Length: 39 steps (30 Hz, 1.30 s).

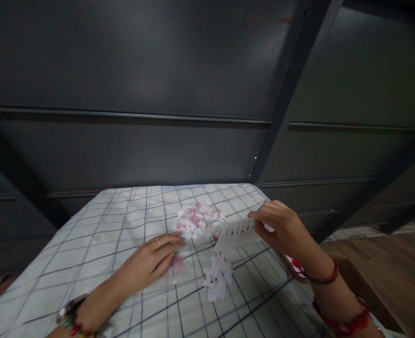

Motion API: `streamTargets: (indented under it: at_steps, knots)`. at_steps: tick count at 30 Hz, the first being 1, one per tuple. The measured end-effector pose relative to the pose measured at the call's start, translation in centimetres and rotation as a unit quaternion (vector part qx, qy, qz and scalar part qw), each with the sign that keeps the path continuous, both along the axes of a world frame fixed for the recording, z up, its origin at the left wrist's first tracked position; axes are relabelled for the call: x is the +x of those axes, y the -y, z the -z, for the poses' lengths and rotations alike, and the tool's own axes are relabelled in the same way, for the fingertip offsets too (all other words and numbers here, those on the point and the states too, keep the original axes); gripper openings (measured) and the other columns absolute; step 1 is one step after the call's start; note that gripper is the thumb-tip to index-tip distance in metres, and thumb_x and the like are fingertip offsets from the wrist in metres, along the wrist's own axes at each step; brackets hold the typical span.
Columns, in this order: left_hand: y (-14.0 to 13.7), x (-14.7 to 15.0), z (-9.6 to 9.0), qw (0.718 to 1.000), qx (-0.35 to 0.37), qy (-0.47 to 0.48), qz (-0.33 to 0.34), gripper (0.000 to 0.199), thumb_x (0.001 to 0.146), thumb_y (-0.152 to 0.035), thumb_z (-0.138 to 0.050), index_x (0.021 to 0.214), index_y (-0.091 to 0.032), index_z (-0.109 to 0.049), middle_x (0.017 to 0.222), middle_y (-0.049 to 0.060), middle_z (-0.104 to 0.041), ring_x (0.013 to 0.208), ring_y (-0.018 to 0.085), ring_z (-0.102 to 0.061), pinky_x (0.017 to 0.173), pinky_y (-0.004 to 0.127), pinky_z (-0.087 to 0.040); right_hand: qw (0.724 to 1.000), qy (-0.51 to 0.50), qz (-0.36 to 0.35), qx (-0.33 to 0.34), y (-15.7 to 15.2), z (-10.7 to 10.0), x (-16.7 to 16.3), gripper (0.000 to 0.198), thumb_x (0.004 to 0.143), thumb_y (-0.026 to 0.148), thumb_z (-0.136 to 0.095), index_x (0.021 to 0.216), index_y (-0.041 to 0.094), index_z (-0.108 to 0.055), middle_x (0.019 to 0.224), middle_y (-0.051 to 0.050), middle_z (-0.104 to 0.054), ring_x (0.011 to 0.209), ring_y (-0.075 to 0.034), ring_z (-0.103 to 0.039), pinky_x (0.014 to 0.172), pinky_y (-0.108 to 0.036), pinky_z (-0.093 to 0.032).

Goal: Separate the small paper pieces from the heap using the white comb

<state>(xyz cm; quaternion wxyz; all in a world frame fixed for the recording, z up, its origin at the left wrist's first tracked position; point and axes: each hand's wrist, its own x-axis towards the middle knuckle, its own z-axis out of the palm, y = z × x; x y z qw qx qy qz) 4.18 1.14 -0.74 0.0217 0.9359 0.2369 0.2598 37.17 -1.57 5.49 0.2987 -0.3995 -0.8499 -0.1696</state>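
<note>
Your right hand (284,227) pinches the white slotted strip (236,234) beside the larger paper heap (195,223) and smaller paper heap (217,279); a careless sweep could scatter both. Your left hand (160,256) lies loosely extended on the checked cloth (123,218), apparently gripping nothing. The brown box's (365,288) contents are unclear.

Paper and cloth against sheet metal.
Looks thin, matt, papery on the scrap pile (195,220); smooth on the slotted white sheet (233,242), can't tell card from plastic. Reads cloth-like on the checked tablecloth (130,220), semi-gloss on the metal wall (179,155), wood-look on the floor (397,251).
</note>
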Motion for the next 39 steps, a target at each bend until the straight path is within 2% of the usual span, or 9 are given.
streamTargets:
  at_steps: [8, 14, 19, 25, 31, 39]
  knots:
    - [0.0, 0.0, -0.1, 1.000, -0.013, -0.005, -0.006, 0.029, 0.091, -0.013, -0.040, 0.113, -0.021, -0.056, 0.114, 0.005, -0.061, 0.110, 0.018, -0.055, 0.093, 0.033, -0.047, 0.999, 0.002, -0.012, -0.036, 0.3, -0.3, 0.4, 0.014, 0.077, 0.009, -0.047, 0.072, 0.017, -0.058, 0.061, -0.001, -0.053, 0.059, -0.013, -0.045, 0.060, -0.027, -0.034]
    - [0.1, 0.1, -0.1, 1.000, 0.002, -0.001, -0.002, 0.029, 0.090, -0.010, -0.040, 0.112, -0.020, -0.055, 0.113, 0.006, -0.061, 0.109, 0.018, -0.056, 0.092, 0.033, -0.048, 1.000, -0.018, -0.007, 0.001, 0.1, -0.1, 0.3, 0.015, 0.076, 0.009, -0.046, 0.076, 0.016, -0.059, 0.062, -0.001, -0.053, 0.060, -0.014, -0.044, 0.060, -0.028, -0.035]
    - [0.1, 0.2, -0.3, 1.000, 0.011, -0.007, 0.000, 0.028, 0.090, -0.011, -0.040, 0.112, -0.020, -0.056, 0.113, 0.006, -0.061, 0.108, 0.018, -0.056, 0.091, 0.033, -0.049, 1.000, -0.003, -0.004, -0.002, -0.2, 0.4, -0.6, 0.016, 0.077, 0.009, -0.046, 0.077, 0.017, -0.060, 0.064, -0.002, -0.053, 0.062, -0.014, -0.045, 0.061, -0.028, -0.036]
    - [0.2, 0.2, -0.4, 1.000, 0.005, 0.009, -0.004, 0.028, 0.092, -0.013, -0.039, 0.111, -0.020, -0.057, 0.110, 0.005, -0.063, 0.106, 0.017, -0.058, 0.090, 0.032, -0.050, 0.998, -0.007, -0.012, 0.054, -0.2, 0.4, -1.2, 0.018, 0.079, 0.008, -0.044, 0.079, 0.015, -0.060, 0.064, -0.003, -0.054, 0.061, -0.015, -0.045, 0.060, -0.029, -0.036]
    - [0.1, 0.1, -0.1, 1.000, 0.009, 0.009, 0.000, 0.028, 0.091, -0.013, -0.040, 0.112, -0.020, -0.057, 0.111, 0.006, -0.062, 0.106, 0.017, -0.058, 0.090, 0.031, -0.050, 0.999, -0.001, -0.035, 0.010, 0.0, 0.3, -0.7, 0.016, 0.076, 0.007, -0.047, 0.077, 0.017, -0.059, 0.062, -0.001, -0.051, 0.060, -0.014, -0.043, 0.060, -0.028, -0.034]
    - [0.1, 0.1, -0.1, 1.000, 0.003, 0.006, -0.003, 0.029, 0.090, -0.012, -0.040, 0.112, -0.020, -0.058, 0.112, 0.005, -0.062, 0.108, 0.018, -0.057, 0.092, 0.032, -0.048, 0.999, 0.000, -0.015, 0.036, -0.4, 0.7, -1.0, 0.018, 0.077, 0.008, -0.044, 0.079, 0.016, -0.060, 0.063, -0.002, -0.052, 0.061, -0.014, -0.044, 0.060, -0.028, -0.036]
